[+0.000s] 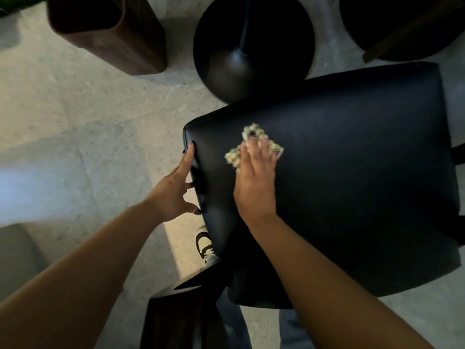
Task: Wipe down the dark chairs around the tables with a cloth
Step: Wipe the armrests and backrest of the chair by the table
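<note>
A dark padded chair seat [352,172] fills the right half of the view, seen from above. A small pale patterned cloth [251,133] lies on the seat near its left part. My right hand [256,180] lies flat on the cloth with straight fingers, pressing it onto the seat. My left hand [178,190] grips the seat's left edge, thumb and fingers around the rim.
A black round table base [254,46] stands beyond the seat, another dark base [402,23] at the top right. A brown wooden piece [108,31] stands at the top left. Pale speckled floor [88,127] lies left. My shoe [205,245] shows under the seat.
</note>
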`<state>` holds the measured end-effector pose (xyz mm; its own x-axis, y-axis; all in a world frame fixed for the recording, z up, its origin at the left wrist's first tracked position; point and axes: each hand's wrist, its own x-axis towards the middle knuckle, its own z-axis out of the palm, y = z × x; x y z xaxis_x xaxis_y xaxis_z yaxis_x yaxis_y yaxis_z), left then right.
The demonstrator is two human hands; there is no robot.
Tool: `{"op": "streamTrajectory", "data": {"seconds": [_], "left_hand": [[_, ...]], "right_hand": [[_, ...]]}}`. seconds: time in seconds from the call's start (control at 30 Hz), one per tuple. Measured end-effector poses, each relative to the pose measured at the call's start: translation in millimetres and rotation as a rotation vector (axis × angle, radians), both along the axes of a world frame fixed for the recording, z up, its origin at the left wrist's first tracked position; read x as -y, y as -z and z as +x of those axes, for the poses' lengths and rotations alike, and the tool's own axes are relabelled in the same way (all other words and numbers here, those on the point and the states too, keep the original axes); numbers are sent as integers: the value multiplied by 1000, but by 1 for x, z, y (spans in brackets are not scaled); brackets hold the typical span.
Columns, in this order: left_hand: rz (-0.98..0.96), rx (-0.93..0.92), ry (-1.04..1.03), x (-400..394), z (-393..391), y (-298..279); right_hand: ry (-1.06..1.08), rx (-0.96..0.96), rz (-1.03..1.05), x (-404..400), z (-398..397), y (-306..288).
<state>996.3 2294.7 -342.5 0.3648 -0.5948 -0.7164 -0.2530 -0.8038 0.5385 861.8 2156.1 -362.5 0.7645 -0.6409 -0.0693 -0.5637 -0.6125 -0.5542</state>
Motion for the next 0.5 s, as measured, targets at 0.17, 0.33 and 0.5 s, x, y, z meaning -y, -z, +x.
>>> {"op": "streamTrajectory", "data": {"seconds": [0.17, 0.33, 0.5], "left_hand": [[-6, 59, 122, -8, 0, 1], [54, 246, 228, 1, 3, -9], [-9, 436, 390, 29, 14, -25]], "right_hand": [[-266, -22, -103, -23, 11, 4], [-752, -258, -239, -30, 2, 1], [-926, -190, -389, 5, -32, -4]]}}
